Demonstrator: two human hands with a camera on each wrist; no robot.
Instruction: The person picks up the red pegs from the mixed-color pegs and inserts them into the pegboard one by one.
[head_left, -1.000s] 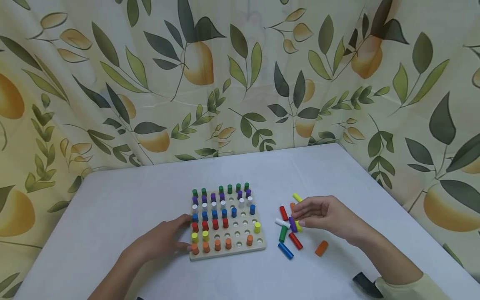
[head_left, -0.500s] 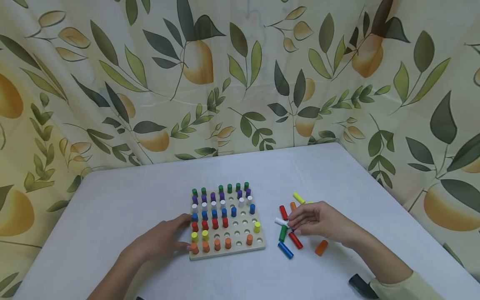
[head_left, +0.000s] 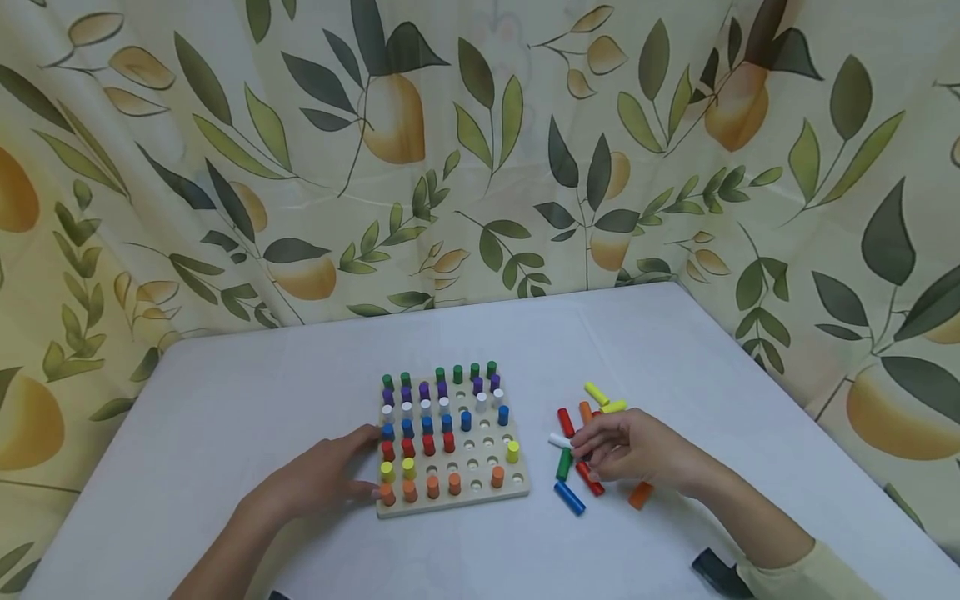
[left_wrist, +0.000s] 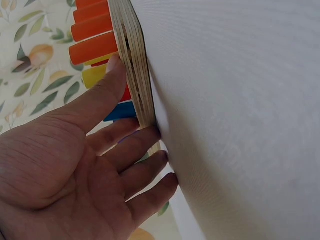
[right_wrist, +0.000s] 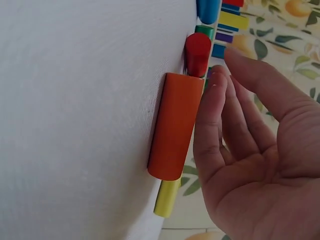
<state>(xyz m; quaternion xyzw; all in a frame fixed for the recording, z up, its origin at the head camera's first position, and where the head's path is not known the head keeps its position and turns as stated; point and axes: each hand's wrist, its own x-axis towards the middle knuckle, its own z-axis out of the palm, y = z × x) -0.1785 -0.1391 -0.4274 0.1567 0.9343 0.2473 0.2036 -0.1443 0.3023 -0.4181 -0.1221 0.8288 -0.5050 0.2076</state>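
A wooden peg board (head_left: 480, 500) holds rows of coloured pegs, with bare holes toward its right side. My left hand (head_left: 318, 473) rests against its left edge, thumb at the front corner by an orange peg (left_wrist: 92, 47), fingers fairly straight. To the right, my right hand (head_left: 637, 450) hovers over loose pegs, fingertips beside a white peg (head_left: 559, 441) and a red peg (head_left: 589, 478). In the right wrist view its thumb and fingers stand slightly apart, with no peg seen between them. The hand hides part of the pile, including most of a purple peg.
Around the right hand lie a green peg (head_left: 564, 463), a blue peg (head_left: 570, 497), an orange peg (head_left: 641, 495), another red peg (head_left: 566, 422) and a yellow peg (head_left: 596, 393). A black object (head_left: 720, 572) sits by the right sleeve. A patterned curtain (head_left: 480, 167) hangs behind the white table (head_left: 247, 392).
My right hand has moved slightly left and toward me over the loose pegs, uncovering a yellow one behind it and covering the purple one. My left hand stays at the board's edge.
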